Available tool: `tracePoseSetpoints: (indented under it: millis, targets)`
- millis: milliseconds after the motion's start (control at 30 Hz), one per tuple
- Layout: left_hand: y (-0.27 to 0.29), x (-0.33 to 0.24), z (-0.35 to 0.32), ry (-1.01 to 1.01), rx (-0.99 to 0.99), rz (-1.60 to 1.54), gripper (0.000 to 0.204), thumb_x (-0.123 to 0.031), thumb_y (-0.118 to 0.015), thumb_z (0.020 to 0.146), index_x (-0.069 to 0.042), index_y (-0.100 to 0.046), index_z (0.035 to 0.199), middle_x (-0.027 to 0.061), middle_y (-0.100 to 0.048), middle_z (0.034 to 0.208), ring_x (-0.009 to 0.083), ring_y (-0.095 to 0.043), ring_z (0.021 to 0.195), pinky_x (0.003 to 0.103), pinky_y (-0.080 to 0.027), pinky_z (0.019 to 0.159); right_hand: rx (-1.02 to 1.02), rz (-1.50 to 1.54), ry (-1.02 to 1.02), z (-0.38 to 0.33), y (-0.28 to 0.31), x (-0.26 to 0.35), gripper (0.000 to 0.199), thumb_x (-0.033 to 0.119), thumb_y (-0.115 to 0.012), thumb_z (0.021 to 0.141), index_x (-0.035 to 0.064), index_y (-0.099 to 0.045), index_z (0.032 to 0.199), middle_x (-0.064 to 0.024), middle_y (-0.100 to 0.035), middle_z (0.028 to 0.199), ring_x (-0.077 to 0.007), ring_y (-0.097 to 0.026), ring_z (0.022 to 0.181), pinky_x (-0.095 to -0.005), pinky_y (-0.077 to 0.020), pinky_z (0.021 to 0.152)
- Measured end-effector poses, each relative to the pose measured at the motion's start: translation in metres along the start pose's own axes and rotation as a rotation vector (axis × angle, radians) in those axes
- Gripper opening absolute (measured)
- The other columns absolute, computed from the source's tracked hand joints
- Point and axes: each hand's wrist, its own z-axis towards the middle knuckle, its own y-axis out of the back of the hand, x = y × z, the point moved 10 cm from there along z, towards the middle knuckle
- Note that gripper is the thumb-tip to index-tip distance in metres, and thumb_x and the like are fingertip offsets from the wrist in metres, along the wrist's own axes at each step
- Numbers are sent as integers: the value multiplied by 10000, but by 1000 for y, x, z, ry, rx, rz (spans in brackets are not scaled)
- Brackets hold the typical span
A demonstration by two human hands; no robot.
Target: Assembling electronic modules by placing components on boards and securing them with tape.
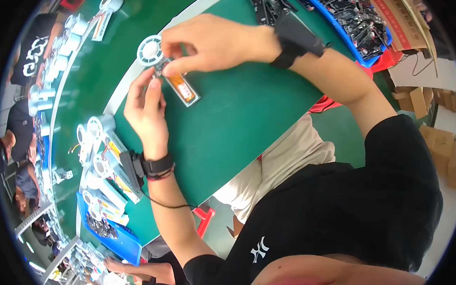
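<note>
A small handheld fan (150,50) with a round pale-blue slotted head lies over the green table. Its handle (190,97) is uncovered and shows an orange battery with a white label. My left hand (148,109) closes its thumb and fingertips at the fan's neck from the near side. From the right, my right hand (206,44) curls over the same neck, thumb and fingers bent together beside the head. The small parts between my fingertips are hidden. Each wrist wears a black strapped device.
More fan bodies (118,156) stand in a row left of my left forearm. A blue tray (115,243) of small parts is at lower left. Black circuit boards fill a blue bin (369,61) at upper right, beside a cardboard box (404,23). People sit across a belt with more fans (108,10).
</note>
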Motion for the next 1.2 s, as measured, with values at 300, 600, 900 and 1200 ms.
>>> tracePoseSetpoints:
  millis: [300,600,900,1200]
  targets:
    - [-3,-8,-1,-130,-57,36,276,-161,-644,993,-3,-676,1217,12,-643,948,62,-547,697,200,-394,581,243,392,-341,-11,-36,-27,194,201,-744,887,28,-710,969,-59,-703,825,-125,-644,726,-274,-498,656]
    - [-7,-11,-3,-202,-4,53,265,-122,-624,999,6,-670,1227,23,-629,1053,82,-591,824,210,-463,689,-1,541,-328,-11,-25,-30,220,226,-736,924,23,-695,998,-19,-681,892,-87,-630,712,-250,-488,636]
    - [-12,-21,-6,-306,-35,234,292,-92,-600,1001,27,-642,1264,62,-592,1108,132,-583,933,266,-490,836,-174,800,-472,-18,-34,-44,255,244,-704,958,17,-658,1064,-26,-670,920,-87,-613,689,-233,-475,590]
    - [-21,-32,-11,-449,-4,382,291,-98,-579,1004,14,-641,1265,103,-597,1156,185,-583,992,318,-483,889,-168,584,-444,-15,-28,-54,220,223,-689,950,24,-670,1044,-35,-689,935,-107,-628,702,-257,-489,600]
